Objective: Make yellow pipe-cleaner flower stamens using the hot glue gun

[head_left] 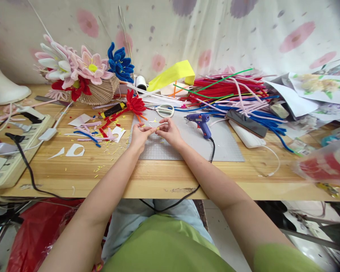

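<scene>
Over the grey cutting mat [184, 149], my left hand [141, 134] and my right hand [169, 132] meet at the fingertips. Both are closed in a pinch around a small yellowish piece [158, 129], too tiny to tell its kind. Scissors with white handles [164, 110] lie just beyond the fingers. A red pipe-cleaner flower [134, 102] rests to the left of them, beside a yellow-and-black utility knife [113, 110]. To the right of my right hand, a blue hot glue gun [200, 122] lies on the mat.
Pipe-cleaner bundles [229, 90] fill the back right, with a phone [247, 122] in front. Paper and pipe-cleaner scraps [96, 134] litter the left. A basket of fuzzy flowers [98, 90] stands behind. A power strip [22, 151] sits at the left; the glue gun's cord [212, 149] crosses the front edge.
</scene>
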Demonstrator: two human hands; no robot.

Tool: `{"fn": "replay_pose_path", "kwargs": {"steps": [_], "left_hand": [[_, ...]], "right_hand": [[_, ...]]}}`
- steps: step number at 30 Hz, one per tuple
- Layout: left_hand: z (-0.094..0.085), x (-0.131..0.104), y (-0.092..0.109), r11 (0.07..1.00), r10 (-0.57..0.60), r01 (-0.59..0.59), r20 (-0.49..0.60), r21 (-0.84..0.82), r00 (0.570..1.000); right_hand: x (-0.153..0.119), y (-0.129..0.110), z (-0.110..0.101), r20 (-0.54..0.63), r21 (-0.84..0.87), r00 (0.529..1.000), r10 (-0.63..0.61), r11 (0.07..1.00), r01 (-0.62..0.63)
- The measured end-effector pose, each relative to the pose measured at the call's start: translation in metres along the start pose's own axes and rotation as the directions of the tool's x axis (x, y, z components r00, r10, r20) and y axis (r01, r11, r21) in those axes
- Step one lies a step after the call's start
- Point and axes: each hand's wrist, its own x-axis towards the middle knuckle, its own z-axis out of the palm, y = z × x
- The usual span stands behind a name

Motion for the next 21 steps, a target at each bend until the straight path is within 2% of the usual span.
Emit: {"fn": "replay_pose_path", "kwargs": {"steps": [6,11,17,21], "left_hand": [[0.0012,-0.0027,0.0019,1.000,0.012,-0.011,0.071,-0.018,0.997],[-0.0002,-0.0063,0.0044,0.995,0.061,-0.066,0.060,0.080,0.996],[-0.0038,-0.0017,-0.0011,0.979,0.126,-0.139,0.092,0.151,0.988],[-0.0038,-0.0015,-0.0014,0.968,0.148,-0.165,0.101,0.187,0.984]], "right_hand": [[-0.0005,-0.0027,-0.0007,-0.028,0.043,0.999,0.026,0.999,-0.025],[-0.0020,-0.0039,-0.0013,-0.010,0.051,1.000,0.025,0.998,-0.024],[-0.0017,-0.0057,-0.0043,-0.088,0.027,0.996,-0.012,1.000,0.015],[-0.0014,-0.0051,-0.0044,-0.087,0.033,0.996,-0.021,0.999,0.024]]}}
